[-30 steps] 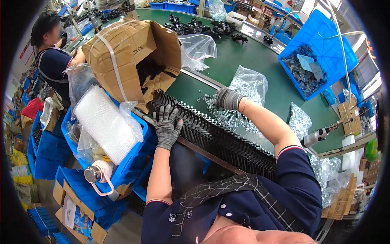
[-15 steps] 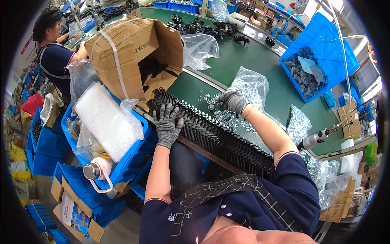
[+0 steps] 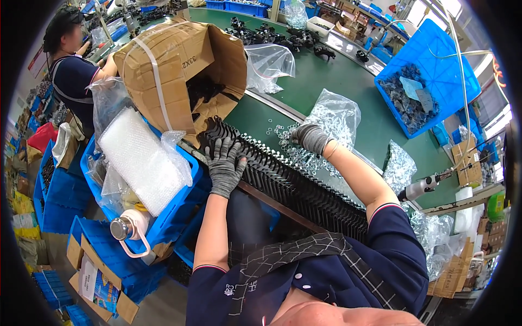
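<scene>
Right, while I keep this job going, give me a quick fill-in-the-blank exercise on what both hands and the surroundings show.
1. The left hand lies on a row of parts coloured ____.
2. The hand at the loose metal rings is the person's ____ one.
3. The large strapped box is made of ____.
4. The tilted crate is coloured ____.

Missing words: black; right; cardboard; blue.

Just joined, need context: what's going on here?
A person is at work: the gloved left hand, fingers spread, rests at the left end of a row of black parts. The right hand is among small loose rings beside a clear bag; whether it holds one is hidden. An open cardboard box with black pieces inside sits beyond the left hand.
</scene>
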`<action>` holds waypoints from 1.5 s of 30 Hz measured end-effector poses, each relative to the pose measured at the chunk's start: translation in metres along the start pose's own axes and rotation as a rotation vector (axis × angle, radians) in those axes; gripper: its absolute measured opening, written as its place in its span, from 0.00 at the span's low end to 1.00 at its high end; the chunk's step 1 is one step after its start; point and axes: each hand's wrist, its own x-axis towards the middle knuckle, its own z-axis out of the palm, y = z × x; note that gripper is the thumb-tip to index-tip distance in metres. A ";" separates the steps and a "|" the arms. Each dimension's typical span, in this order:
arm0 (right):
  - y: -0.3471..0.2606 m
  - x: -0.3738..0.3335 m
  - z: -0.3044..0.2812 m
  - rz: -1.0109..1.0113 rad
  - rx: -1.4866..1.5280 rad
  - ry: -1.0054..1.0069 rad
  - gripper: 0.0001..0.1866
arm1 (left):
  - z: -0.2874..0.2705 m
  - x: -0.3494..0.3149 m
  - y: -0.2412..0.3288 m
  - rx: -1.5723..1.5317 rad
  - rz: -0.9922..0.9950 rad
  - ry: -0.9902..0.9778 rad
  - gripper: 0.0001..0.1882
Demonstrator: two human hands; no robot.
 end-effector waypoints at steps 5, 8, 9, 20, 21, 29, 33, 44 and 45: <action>-0.011 0.006 -0.001 0.066 -0.138 0.001 0.10 | 0.000 0.001 -0.001 -0.007 -0.002 -0.003 0.26; -0.026 0.005 -0.011 0.097 -0.154 -0.012 0.11 | -0.001 -0.001 -0.002 -0.007 -0.009 0.001 0.26; -0.027 0.007 -0.010 0.100 -0.174 -0.031 0.11 | 0.000 -0.001 -0.002 -0.005 -0.011 0.004 0.26; -0.107 0.070 -0.072 0.032 0.270 0.332 0.13 | -0.005 -0.002 0.001 -0.008 -0.034 -0.032 0.27; -0.114 0.078 -0.071 0.024 0.271 0.335 0.13 | -0.006 -0.001 0.001 -0.013 -0.038 -0.039 0.28; -0.132 0.104 -0.040 -0.036 0.157 0.388 0.12 | -0.009 0.002 0.003 -0.007 -0.060 -0.068 0.28; -0.145 0.109 -0.038 0.055 -0.043 0.414 0.12 | -0.007 0.000 -0.001 -0.020 -0.067 -0.062 0.28; -0.083 0.093 -0.047 0.009 0.618 0.227 0.12 | -0.007 -0.001 0.001 -0.047 -0.051 -0.030 0.28; -0.081 0.093 -0.047 0.011 0.619 0.227 0.12 | -0.006 -0.002 0.001 -0.045 -0.048 -0.021 0.28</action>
